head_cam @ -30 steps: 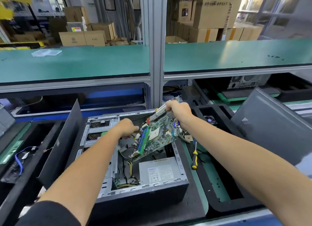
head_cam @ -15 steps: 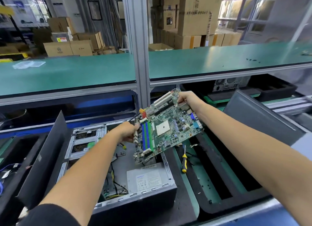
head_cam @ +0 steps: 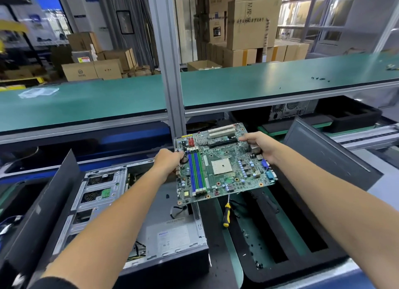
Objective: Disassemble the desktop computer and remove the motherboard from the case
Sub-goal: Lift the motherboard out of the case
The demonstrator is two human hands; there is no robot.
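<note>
A: Which step? 
B: Lift-out. Both hands, left hand (head_cam: 167, 162) and right hand (head_cam: 260, 147), grasp the green rectangular motherboard (head_cam: 224, 165) mid-frame, above the grey metal case (head_cam: 103, 185).
A: Next? 
B: Probably setting it in the black foam tray (head_cam: 280, 243), lower right.

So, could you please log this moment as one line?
motherboard: out of case, held level above | left hand: grips left edge | right hand: grips right edge | screwdriver: in tray
</note>
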